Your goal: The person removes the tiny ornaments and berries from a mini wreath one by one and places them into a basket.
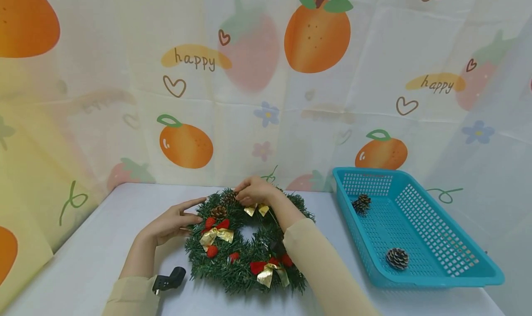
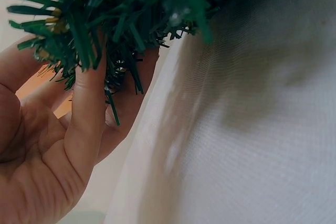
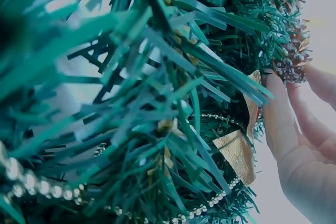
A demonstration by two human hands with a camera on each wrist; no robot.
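A green wreath with red berries and gold bows lies on the white table. My right hand is at its far side, over a gold bow. There its fingertips pinch the end of a pine cone; in the right wrist view the pine cone sits against the needles. A second pine cone is set nearer in the greenery. At the wreath's left edge, my left hand touches the needles with extended fingers. Greenery hides some of its fingertips in the left wrist view.
To the right stands a blue plastic basket with pine cones, one near its front and more toward the back. A patterned cloth hangs behind the table. A silver bead string runs through the wreath.
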